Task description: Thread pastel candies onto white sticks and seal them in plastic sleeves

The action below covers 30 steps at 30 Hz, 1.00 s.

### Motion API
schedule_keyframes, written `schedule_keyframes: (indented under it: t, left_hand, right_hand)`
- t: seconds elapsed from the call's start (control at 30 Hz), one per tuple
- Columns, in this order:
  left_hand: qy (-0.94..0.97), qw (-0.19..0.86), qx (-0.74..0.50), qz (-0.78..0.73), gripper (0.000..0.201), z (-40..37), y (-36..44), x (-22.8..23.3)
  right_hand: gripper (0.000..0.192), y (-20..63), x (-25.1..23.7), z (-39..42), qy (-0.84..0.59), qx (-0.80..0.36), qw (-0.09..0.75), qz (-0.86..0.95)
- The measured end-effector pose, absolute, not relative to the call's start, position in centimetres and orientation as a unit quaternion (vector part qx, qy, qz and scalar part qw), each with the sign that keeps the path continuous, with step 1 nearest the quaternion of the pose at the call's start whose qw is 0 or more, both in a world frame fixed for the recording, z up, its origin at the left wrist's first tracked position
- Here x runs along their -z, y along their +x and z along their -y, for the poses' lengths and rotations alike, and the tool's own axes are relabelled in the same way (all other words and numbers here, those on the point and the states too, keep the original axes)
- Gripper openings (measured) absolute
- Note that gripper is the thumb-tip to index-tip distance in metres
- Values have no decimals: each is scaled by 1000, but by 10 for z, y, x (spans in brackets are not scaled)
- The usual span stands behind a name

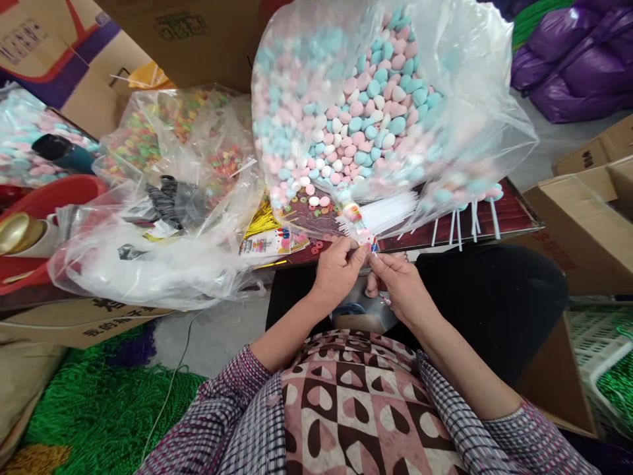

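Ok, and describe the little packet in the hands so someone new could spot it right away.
Start at the big clear bag of pink, blue and white candies. Below its lower edge, the left hand and right hand come together at the near end of a slim packet, beside the white sticks. Unlike the bulky bags nearby, this one is narrow, with multicoloured contents.
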<state>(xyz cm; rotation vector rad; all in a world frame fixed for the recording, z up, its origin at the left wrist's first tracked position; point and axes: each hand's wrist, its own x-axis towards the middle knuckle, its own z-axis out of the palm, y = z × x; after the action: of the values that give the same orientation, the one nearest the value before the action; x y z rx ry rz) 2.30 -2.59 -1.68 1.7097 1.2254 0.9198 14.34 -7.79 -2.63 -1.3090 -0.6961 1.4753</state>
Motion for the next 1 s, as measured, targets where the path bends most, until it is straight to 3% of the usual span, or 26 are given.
schedule_keyframes:
  t: [0.1,0.2,0.33,0.4,0.6,0.8,1.0]
  left_hand:
    - [674,445,-347,-477,25,29,22,15]
    - [592,566,-367,-441,18,26,17,9]
    - [389,704,-449,-389,39,9,9,-2]
    - [321,736,-484,-348,38,1,8,-8]
    - [233,743,-543,-314,29,-7,13,-13]
    - [233,722,-561,-332,31,-3,20,-9]
    - [222,737,-526,-361,31,11,36,-5]
  right_hand:
    - [41,145,26,77,-558,-571,501,333]
    - [40,150,22,78,-567,-554,492,360]
    - [38,158,19,81,-535,-603,472,357]
    - [40,160,18,83,-519,-631,446,365]
    - [42,160,18,84,-525,-637,390,407]
    - [34,157,25,79,-614,-476,420,468]
    - [33,155,34,83,-611,-344,476,531]
